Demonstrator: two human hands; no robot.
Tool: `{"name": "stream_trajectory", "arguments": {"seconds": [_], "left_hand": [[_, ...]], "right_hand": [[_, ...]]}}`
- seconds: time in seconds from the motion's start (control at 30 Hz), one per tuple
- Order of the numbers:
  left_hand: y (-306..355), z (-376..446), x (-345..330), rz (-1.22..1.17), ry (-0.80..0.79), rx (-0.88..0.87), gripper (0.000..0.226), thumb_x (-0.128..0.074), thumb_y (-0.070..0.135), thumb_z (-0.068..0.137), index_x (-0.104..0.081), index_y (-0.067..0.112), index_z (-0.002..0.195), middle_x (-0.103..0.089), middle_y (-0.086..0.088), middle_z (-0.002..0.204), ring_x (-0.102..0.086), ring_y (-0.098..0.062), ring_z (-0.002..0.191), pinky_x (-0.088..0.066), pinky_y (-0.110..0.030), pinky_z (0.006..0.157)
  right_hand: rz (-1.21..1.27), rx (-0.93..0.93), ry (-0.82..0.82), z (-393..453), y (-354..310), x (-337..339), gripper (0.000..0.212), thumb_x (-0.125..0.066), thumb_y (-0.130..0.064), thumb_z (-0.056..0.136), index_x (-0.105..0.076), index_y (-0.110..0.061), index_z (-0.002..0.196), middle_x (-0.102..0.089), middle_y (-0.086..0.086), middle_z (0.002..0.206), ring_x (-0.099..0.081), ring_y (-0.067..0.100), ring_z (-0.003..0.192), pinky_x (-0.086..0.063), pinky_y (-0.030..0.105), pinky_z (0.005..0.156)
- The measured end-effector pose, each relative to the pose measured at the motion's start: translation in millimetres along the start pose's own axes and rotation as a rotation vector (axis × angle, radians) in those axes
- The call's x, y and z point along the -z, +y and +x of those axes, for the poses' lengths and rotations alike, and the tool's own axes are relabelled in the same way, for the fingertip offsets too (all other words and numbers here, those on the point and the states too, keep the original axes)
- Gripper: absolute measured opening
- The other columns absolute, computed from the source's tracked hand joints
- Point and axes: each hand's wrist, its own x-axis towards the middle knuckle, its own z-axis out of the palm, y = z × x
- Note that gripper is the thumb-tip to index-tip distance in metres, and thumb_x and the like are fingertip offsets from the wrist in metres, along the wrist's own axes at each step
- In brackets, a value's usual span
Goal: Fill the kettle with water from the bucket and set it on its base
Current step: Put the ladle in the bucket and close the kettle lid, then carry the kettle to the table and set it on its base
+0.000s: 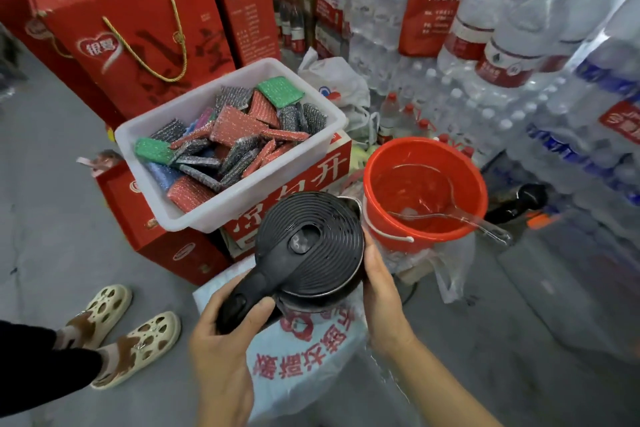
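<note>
A black kettle (311, 246) with a ribbed lid, lid closed, is held in the air in front of me, above a white printed sack (298, 364). My left hand (221, 350) grips its handle. My right hand (381, 284) is pressed against the kettle's right side. Just beyond it stands a red bucket (377, 204) holding water, with a clear plastic ladle (450, 204) lying in it. A black round object (519, 203), possibly the kettle's base, sits on the floor to the right of the bucket.
A white tub (145, 146) of scouring pads rests on red cartons (131, 28) at the left. Shrink-wrapped water bottle packs (554, 80) are stacked on the right. Another person's feet in cream sandals (131, 333) stand on the grey floor at lower left.
</note>
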Motion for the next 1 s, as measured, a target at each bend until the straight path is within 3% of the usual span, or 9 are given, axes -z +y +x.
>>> {"name": "stream_trajectory", "arguments": {"seconds": [0.17, 0.27, 0.33, 0.4, 0.5, 0.53, 0.73, 0.9, 1.0], "left_hand": [[57.9, -14.6, -37.9, 0.053, -0.15, -0.046, 0.038, -0.082, 0.016, 0.044, -0.079, 0.03, 0.079, -0.077, 0.004, 0.082, -0.07, -0.007, 0.075, -0.053, -0.012, 0.062], [93.2, -29.4, -68.8, 0.035, -0.235, -0.058, 0.045, -0.089, 0.025, 0.042, -0.079, 0.026, 0.085, -0.078, 0.0, 0.087, -0.072, -0.007, 0.077, -0.053, -0.013, 0.064], [114.4, -41.9, -91.2, 0.043, -0.308, -0.067, 0.041, -0.086, 0.019, 0.047, -0.08, 0.027, 0.086, -0.079, -0.001, 0.09, -0.073, -0.01, 0.08, -0.055, -0.016, 0.067], [131.8, -56.2, -113.9, 0.057, -0.388, -0.076, 0.039, -0.083, 0.013, 0.052, -0.079, 0.025, 0.088, -0.079, -0.003, 0.09, -0.074, -0.014, 0.081, -0.055, -0.018, 0.067], [153.2, -83.2, -150.3, 0.07, -0.515, -0.082, 0.038, -0.081, 0.01, 0.054, -0.078, 0.02, 0.091, -0.079, -0.005, 0.087, -0.073, -0.014, 0.076, -0.055, -0.019, 0.064], [158.3, -92.9, -161.4, 0.069, -0.55, -0.075, 0.039, -0.081, 0.01, 0.055, -0.078, 0.017, 0.093, -0.078, -0.005, 0.087, -0.073, -0.014, 0.076, -0.055, -0.019, 0.065], [163.7, -150.3, -217.0, 0.104, -0.737, -0.004, 0.05, -0.084, 0.02, 0.05, -0.077, 0.015, 0.099, -0.079, -0.008, 0.097, -0.072, -0.022, 0.089, -0.055, -0.034, 0.081], [147.7, -202.2, -255.6, 0.165, -0.985, 0.021, 0.038, -0.082, 0.012, 0.055, -0.079, 0.019, 0.092, -0.079, 0.002, 0.088, -0.072, -0.01, 0.081, -0.054, -0.02, 0.073], [133.8, -236.5, -275.7, 0.199, -1.162, 0.075, 0.039, -0.081, 0.005, 0.061, -0.077, 0.017, 0.097, -0.079, 0.001, 0.09, -0.072, -0.012, 0.084, -0.056, -0.024, 0.077]], "right_hand": [[0.013, 0.085, 0.072, -36.4, -64.0, 26.1, 0.076, -0.057, -0.066, 0.086, -0.036, -0.037, 0.153, -0.042, -0.02, 0.156, -0.033, 0.002, 0.147, -0.026, 0.043, 0.122], [-0.014, 0.165, 0.091, -61.9, -109.5, 48.3, 0.082, -0.073, -0.06, 0.073, -0.036, -0.046, 0.145, -0.048, -0.042, 0.14, -0.04, -0.015, 0.135, -0.04, 0.013, 0.107], [-0.075, 0.207, 0.1, -77.8, -137.5, 63.7, 0.1, -0.083, -0.061, 0.063, -0.031, -0.046, 0.147, -0.043, -0.044, 0.142, -0.036, -0.016, 0.137, -0.037, 0.006, 0.103], [-0.136, 0.246, 0.157, -92.6, -161.1, 78.2, 0.11, -0.087, -0.06, 0.058, -0.027, -0.047, 0.149, -0.037, -0.041, 0.149, -0.031, -0.013, 0.142, -0.035, 0.012, 0.109], [-0.148, 0.269, 0.258, -118.7, -193.3, 99.9, 0.119, -0.091, -0.058, 0.054, -0.025, -0.048, 0.152, -0.033, -0.032, 0.157, -0.03, -0.002, 0.147, -0.039, 0.043, 0.114], [-0.139, 0.273, 0.288, -128.2, -202.0, 107.4, 0.121, -0.091, -0.057, 0.054, -0.025, -0.045, 0.154, -0.034, -0.029, 0.157, -0.032, 0.0, 0.146, -0.039, 0.045, 0.114], [-0.103, 0.296, 0.49, -195.9, -234.5, 154.2, 0.122, -0.093, -0.05, 0.056, -0.027, -0.035, 0.157, -0.038, -0.023, 0.157, -0.034, -0.003, 0.145, -0.03, 0.039, 0.121], [-0.085, 0.321, 0.733, -263.3, -237.6, 184.9, 0.115, -0.093, -0.043, 0.058, -0.032, -0.036, 0.155, -0.043, -0.022, 0.155, -0.036, -0.002, 0.144, -0.031, 0.034, 0.119], [-0.04, 0.363, 0.906, -302.6, -229.5, 197.4, 0.114, -0.094, -0.046, 0.054, -0.034, -0.039, 0.15, -0.045, -0.022, 0.153, -0.038, -0.002, 0.143, -0.032, 0.028, 0.117]]}}
